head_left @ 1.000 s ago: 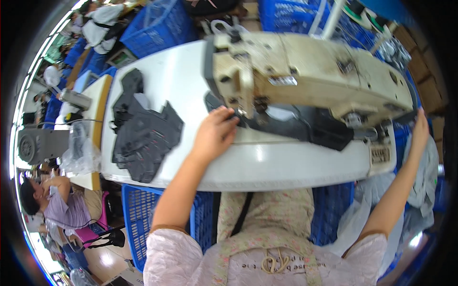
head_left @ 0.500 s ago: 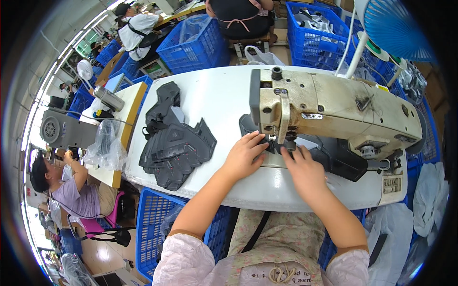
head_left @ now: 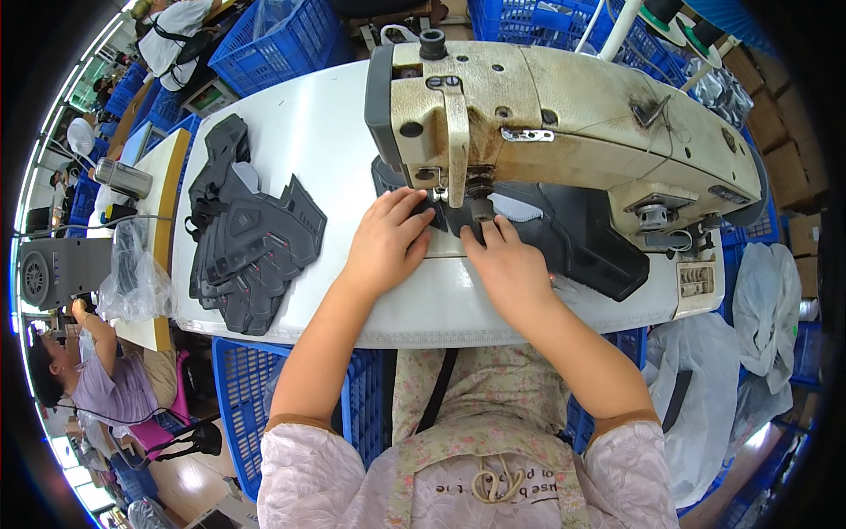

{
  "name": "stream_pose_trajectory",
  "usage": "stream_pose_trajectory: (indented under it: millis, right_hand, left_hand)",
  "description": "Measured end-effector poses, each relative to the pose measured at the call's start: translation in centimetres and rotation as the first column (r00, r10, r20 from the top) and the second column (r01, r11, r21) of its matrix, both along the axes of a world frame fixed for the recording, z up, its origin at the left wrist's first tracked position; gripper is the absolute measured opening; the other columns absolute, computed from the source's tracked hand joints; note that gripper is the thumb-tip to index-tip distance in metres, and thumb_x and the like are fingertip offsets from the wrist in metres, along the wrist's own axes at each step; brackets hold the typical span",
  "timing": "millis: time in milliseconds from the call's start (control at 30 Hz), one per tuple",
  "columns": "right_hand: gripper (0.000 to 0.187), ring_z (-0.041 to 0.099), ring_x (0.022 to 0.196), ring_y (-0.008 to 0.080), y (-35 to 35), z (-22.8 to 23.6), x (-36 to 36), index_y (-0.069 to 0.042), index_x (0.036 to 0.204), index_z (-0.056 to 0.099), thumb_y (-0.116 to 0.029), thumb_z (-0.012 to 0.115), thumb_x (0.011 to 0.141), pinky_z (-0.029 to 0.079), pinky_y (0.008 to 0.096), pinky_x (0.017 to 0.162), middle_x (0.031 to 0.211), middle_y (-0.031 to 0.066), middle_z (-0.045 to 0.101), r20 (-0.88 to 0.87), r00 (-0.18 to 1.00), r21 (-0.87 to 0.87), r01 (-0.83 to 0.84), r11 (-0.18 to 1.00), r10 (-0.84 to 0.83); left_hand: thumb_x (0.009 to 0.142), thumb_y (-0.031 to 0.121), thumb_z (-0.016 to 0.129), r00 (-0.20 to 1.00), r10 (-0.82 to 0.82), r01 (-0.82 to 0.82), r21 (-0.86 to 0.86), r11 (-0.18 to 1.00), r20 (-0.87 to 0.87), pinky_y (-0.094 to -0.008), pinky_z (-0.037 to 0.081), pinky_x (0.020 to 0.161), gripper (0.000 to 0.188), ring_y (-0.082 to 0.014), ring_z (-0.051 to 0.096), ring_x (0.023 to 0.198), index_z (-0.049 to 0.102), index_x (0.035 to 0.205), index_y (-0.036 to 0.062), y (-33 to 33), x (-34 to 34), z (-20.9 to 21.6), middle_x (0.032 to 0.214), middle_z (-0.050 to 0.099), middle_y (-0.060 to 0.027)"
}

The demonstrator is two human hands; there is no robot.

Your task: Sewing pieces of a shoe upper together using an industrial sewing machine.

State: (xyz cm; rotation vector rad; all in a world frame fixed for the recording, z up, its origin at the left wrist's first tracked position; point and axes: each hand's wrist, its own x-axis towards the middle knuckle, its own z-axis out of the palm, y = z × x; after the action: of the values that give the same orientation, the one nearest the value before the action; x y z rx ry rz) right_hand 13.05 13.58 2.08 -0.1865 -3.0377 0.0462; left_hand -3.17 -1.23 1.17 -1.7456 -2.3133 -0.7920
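Note:
A black shoe-upper piece (head_left: 586,238) with a pale grey patch lies under the head of a beige sewing machine (head_left: 564,97). Its left end shows beyond the machine's needle area. My left hand (head_left: 388,240) rests just left of the presser foot, fingertips on the piece and thumb spread away. On the near side of the foot, my right hand (head_left: 513,269) lays its outstretched fingers on the same piece. The needle tip and the spot beneath it are hard to make out. To the left, a pile of similar black upper pieces (head_left: 256,234) overlaps on the white table (head_left: 335,115).
A blue crate (head_left: 242,388) stands below the table's front left edge. White plastic bags (head_left: 696,388) hang at the right. Thread cones (head_left: 701,33) stand behind the machine. On the left are a side table with a metal flask (head_left: 123,178) and a seated person (head_left: 110,379).
The whole view has shifted, so the table and machine appear further left and higher. Both hands stay on the piece beside the presser foot, with little visible movement of the piece.

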Motion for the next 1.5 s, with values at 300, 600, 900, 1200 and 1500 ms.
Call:
stream_pose_trajectory:
  millis: [300,600,900,1200,1500]
  right_hand:
    - [0.047,0.054,0.126,0.0366,0.07,-0.16,-0.43,-0.004,0.131,0.057,-0.009,0.059,0.084,0.061,0.0356,0.071,0.136,0.0240,0.054,-0.015,1.000,0.029,-0.007,1.000,0.007]
    - [0.045,0.057,0.122,0.0361,-0.02,-0.25,-0.37,-0.004,0.127,0.060,-0.009,0.061,0.083,0.061,0.0349,0.069,0.135,0.0234,0.055,-0.035,0.999,0.046,0.001,0.999,0.001]
    - [0.038,0.065,0.111,0.0325,-0.01,0.25,-0.45,-0.002,0.118,0.064,-0.011,0.062,0.081,0.060,0.0338,0.066,0.120,0.0188,0.064,-0.084,0.996,0.024,-0.040,0.999,0.042]
    - [0.036,0.065,0.108,0.0304,-0.28,0.16,-0.64,-0.002,0.115,0.066,-0.011,0.063,0.080,0.060,0.0322,0.065,0.118,0.0179,0.065,-0.117,0.992,0.059,-0.028,0.998,0.035]
    - [0.036,0.064,0.111,0.0309,-0.44,0.01,-0.70,-0.002,0.117,0.066,-0.011,0.062,0.082,0.061,0.0334,0.067,0.121,0.0180,0.064,-0.086,0.996,0.049,-0.008,0.999,0.012]
  left_hand:
    - [0.076,0.009,0.069,0.999,-0.005,0.007,0.055,0.998,-0.035,-0.0472,0.044,0.102,0.034,-0.0368,0.058,0.113,0.069,0.109,-0.0011,0.13,-0.05,-0.23,0.109,0.065,-0.0171]
    - [0.080,0.015,0.066,1.000,0.012,-0.013,-0.046,0.999,-0.023,-0.0475,0.041,0.106,0.035,-0.0316,0.055,0.123,0.069,0.113,0.0013,-0.05,-0.19,-0.49,0.126,0.063,-0.0144]
    - [0.078,0.012,0.067,0.999,-0.036,0.037,-0.032,0.999,0.016,-0.0515,0.041,0.105,0.031,-0.0329,0.055,0.123,0.073,0.109,0.0092,-0.42,-0.37,-0.20,0.124,0.063,-0.0155]
    - [0.078,0.011,0.065,0.999,-0.026,0.027,-0.041,0.999,0.031,-0.0511,0.039,0.108,0.031,-0.0331,0.055,0.124,0.074,0.109,0.0107,-0.42,-0.33,-0.15,0.126,0.063,-0.0163]
    - [0.079,0.011,0.065,0.999,-0.009,0.010,-0.048,0.999,0.033,-0.0510,0.038,0.108,0.032,-0.0330,0.055,0.124,0.073,0.109,0.0098,-0.44,-0.33,-0.36,0.126,0.063,-0.0166]
